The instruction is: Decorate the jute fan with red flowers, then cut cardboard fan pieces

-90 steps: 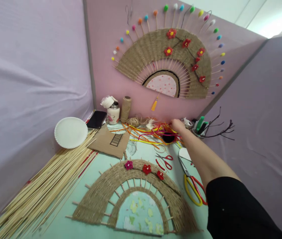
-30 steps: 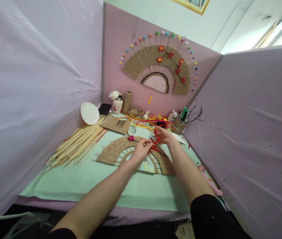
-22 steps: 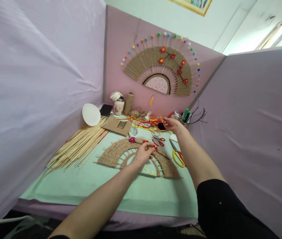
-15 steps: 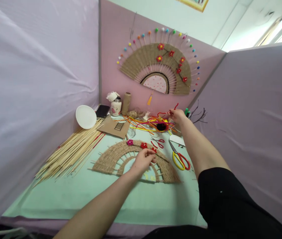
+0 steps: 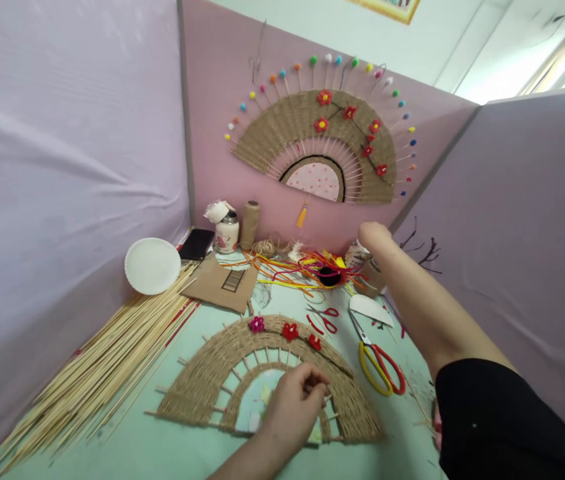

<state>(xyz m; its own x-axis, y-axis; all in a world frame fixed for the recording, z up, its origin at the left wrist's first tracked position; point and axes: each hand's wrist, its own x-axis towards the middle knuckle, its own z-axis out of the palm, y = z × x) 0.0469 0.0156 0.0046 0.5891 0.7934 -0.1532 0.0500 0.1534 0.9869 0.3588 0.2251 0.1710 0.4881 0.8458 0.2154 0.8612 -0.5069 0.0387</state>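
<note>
My left hand (image 5: 296, 403) hovers over or rests on the lower right of a woven twine fan (image 5: 197, 379), its fingers curled together; what they hold, if anything, is hidden. A magenta flower (image 5: 257, 325) and two red flowers, one a red flower (image 5: 290, 331) in the middle, sit along a thin dark branch (image 5: 335, 363) on the fan. My right hand (image 5: 375, 237) reaches over a light patterned container (image 5: 356, 253) at the back right. Its fingers are turned away and hidden. Colourful pipe cleaners (image 5: 307, 267) lie in a tangle left of it.
Large scissors (image 5: 377, 363) and small red scissors (image 5: 325, 317) lie right of the fan. Bamboo sticks (image 5: 107, 360), a white plate (image 5: 152, 267) and cardboard (image 5: 220, 283) are at left. A jar (image 5: 226, 233) stands behind. A finished fan (image 5: 272, 127) hangs on the pink partition.
My right hand has moved from above the pipe cleaners, where it held a red piece, rightward over the container. My left hand has shifted lower on the fan. The whole view has tilted up slightly.
</note>
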